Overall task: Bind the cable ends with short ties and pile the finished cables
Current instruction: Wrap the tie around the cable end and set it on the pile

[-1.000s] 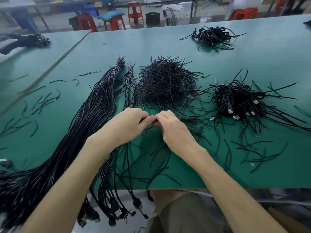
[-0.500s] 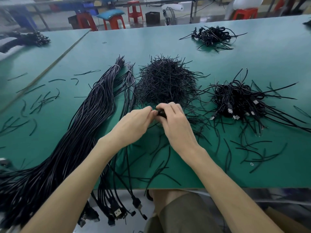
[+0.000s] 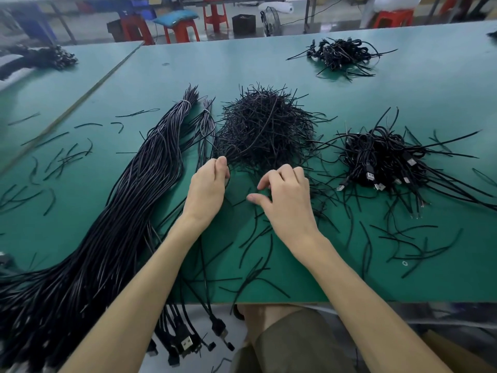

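The work surface is a green table (image 3: 269,65) in a workshop, with red stools (image 3: 180,32) on the floor beyond its far edge. The heap of short ties (image 3: 266,130) lies at mid-table. The left hand (image 3: 207,189) is at the heap's near-left rim, thumb and forefinger pressed together on a thin black strand (image 3: 227,170); whether this is a tie or a cable cannot be told. The right hand (image 3: 287,203) is just beside it, apart from the left, fingers parted and loosely curled, holding nothing visible.

The pile of finished cables (image 3: 382,160) lies right of the heap, near it. The long cable bundle (image 3: 129,197) runs diagonally on the left, and its connectors (image 3: 185,343) hang over the near edge. Loose ties (image 3: 398,246) litter the near-right area and the strip between hands and edge. A second cable pile (image 3: 341,53) sits well apart at the far right. Open green surface remains at far centre.
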`<state>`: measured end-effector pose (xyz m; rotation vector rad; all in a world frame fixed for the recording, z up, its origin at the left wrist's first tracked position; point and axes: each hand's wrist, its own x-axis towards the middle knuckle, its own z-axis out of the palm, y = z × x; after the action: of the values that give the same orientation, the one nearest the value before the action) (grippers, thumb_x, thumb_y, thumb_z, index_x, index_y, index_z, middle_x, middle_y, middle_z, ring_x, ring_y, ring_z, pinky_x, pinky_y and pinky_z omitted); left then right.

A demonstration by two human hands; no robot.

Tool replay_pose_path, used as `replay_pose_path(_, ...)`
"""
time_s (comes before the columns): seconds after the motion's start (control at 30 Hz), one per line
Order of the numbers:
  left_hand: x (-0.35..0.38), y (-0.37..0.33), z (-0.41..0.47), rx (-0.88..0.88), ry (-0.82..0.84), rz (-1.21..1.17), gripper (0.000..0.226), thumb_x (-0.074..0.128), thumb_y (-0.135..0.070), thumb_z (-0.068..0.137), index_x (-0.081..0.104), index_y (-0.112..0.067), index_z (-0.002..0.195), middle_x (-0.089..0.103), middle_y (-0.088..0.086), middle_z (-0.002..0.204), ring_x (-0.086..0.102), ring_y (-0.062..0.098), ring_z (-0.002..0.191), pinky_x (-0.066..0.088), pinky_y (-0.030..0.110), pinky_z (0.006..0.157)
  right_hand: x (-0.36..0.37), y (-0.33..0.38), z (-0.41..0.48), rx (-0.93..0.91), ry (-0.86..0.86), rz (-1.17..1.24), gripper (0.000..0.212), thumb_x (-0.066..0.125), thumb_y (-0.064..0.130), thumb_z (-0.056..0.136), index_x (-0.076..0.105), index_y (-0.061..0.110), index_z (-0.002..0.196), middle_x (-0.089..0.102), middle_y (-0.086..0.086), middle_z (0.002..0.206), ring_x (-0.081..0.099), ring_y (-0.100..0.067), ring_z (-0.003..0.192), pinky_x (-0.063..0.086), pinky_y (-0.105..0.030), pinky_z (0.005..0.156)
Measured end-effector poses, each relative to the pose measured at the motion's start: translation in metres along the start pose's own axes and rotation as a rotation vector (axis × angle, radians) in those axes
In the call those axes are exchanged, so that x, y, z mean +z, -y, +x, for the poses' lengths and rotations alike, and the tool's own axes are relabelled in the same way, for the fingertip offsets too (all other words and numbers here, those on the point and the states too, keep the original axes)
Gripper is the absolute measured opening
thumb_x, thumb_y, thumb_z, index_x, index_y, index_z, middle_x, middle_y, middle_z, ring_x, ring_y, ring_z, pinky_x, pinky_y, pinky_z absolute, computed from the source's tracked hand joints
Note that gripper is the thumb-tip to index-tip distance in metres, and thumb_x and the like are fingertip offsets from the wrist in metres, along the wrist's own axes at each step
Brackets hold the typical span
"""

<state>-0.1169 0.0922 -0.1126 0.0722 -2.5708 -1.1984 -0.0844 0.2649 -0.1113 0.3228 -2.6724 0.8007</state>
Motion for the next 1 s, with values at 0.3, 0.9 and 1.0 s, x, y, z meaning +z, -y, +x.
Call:
replay_pose_path(0.3, 0.002, 0.000, -0.006, 0.021, 0.055, -0.046, 0.045, 0.033, -0.039, 0.112, 0.050, -0.021, 0.074, 0.046, -0.006, 0.064, 0.040, 0.011, 0.058, 0.032, 0.030, 0.057, -0.001, -0.001, -0.002, -0.016, 0.075, 0.022, 0.020, 0.069, 0.039, 0.093, 0.069, 0.019, 0.093, 0.051, 0.004, 0.097, 0.040, -0.019, 0.104, 0.034, -0.034, 0.098)
replay_pose_path(0.9, 0.001, -0.006, -0.015, 0.060, 0.089, 0.008, 0.047, 0.031, -0.045, 0.111, 0.055, -0.017, 0.081, 0.056, 0.000, 0.070, 0.052, 0.019, 0.066, 0.044, 0.041, 0.065, -0.016, 0.000, -0.003, 0.042, -0.328, 0.707, 0.010, 0.063, 0.027, 0.101, 0.062, 0.019, 0.097, 0.070, 0.011, 0.080, 0.067, -0.012, 0.076, 0.047, -0.015, 0.068)
replay_pose_path(1.0, 0.000, -0.005, -0.015, 0.059, 0.088, 0.014, 0.046, 0.031, -0.045, 0.110, 0.054, -0.021, 0.080, 0.062, 0.007, 0.077, 0.057, 0.024, 0.072, 0.046, 0.042, 0.068, -0.017, 0.000, -0.003, 0.080, -0.349, 0.776, 0.009, 0.063, 0.027, 0.102, 0.063, 0.018, 0.099, 0.073, 0.010, 0.084, 0.068, -0.013, 0.076, 0.052, -0.022, 0.070)
